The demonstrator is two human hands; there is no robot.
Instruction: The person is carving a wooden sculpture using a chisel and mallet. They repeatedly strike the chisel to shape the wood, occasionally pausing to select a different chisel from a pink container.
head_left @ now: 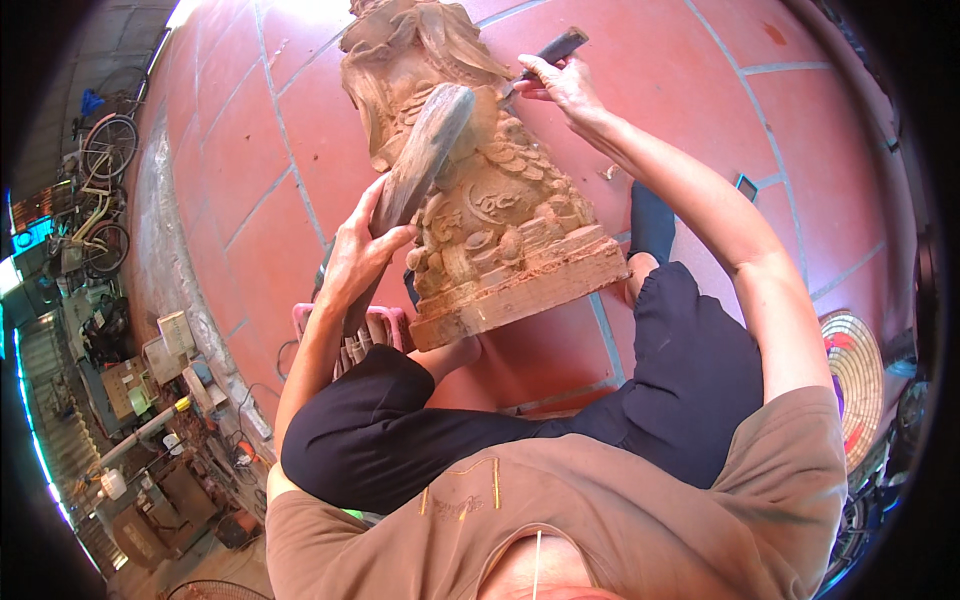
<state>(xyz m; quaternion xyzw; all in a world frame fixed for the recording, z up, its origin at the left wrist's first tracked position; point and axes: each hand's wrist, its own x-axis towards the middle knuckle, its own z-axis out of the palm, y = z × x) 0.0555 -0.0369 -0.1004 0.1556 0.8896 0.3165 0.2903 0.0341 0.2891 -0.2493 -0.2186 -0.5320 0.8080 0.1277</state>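
Note:
A carved wooden statue (480,205) lies between my bent legs, its flat base toward me and its top end at the far edge of view. Scales and rounded shapes are cut into its surface. My left hand (357,243) is wrapped around a heavy, weathered wooden mallet (428,148), tilted across the left part of the carving. On the far right side, my right hand (564,92) grips a chisel (556,50) by its dark handle. The chisel's lower end points at the statue's right edge, and whether the tip touches the wood is hard to see.
A pink basket (399,328) with several wooden tool handles stands by my left knee. A small dark rectangular object (746,187) lies on the red tiles at right. A round woven hat (853,385) is beside my right arm. Bicycles (108,150) and clutter line the left.

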